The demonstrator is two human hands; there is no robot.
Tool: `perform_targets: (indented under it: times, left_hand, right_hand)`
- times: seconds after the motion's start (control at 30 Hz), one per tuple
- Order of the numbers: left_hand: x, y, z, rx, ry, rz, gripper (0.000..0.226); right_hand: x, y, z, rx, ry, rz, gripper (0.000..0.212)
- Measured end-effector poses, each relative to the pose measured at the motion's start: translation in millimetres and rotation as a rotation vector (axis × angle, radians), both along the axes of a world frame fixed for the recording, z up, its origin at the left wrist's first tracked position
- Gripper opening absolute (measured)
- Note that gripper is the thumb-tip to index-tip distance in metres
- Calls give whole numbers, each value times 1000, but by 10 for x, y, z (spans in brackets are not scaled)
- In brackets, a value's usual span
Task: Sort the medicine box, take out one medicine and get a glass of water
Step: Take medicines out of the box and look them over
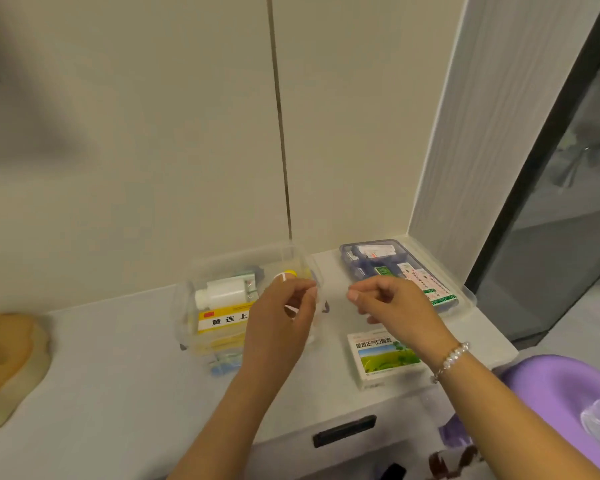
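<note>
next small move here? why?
Probably lower the left hand to drop the thin white strip it pinches into the clear medicine box beneath it. The right hand hovers curled, seemingly empty, and the green-and-white carton already lies outside.

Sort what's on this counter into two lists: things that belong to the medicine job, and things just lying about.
Job: clear medicine box, blue tray of medicines, green and white medicine carton, left hand, right hand.

Lying about: purple cushion, tan object, bracelet.
</note>
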State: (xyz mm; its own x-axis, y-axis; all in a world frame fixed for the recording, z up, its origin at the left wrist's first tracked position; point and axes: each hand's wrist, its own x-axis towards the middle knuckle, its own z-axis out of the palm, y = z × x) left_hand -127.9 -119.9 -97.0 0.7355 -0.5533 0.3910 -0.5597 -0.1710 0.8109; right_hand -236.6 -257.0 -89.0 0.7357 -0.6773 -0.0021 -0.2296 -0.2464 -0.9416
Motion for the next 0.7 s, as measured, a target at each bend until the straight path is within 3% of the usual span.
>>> perform_targets:
  times: [0.13, 0.37, 0.53, 0.7]
  left_hand:
    - [300, 100, -44, 137, -5, 70, 20]
    - [636, -48, -62, 310, 236, -6, 36]
    - [721, -138, -127, 557, 216, -22, 49]
    - [757, -243, -151, 684, 236, -14, 69]
  right_hand:
    - [286, 97, -51, -16, 10, 36, 8]
    - [628, 87, -166, -80, 39, 25, 19]
    - [750, 43, -242, -100, 83, 9, 21]
    - [757, 11, -260, -68, 69, 29, 19]
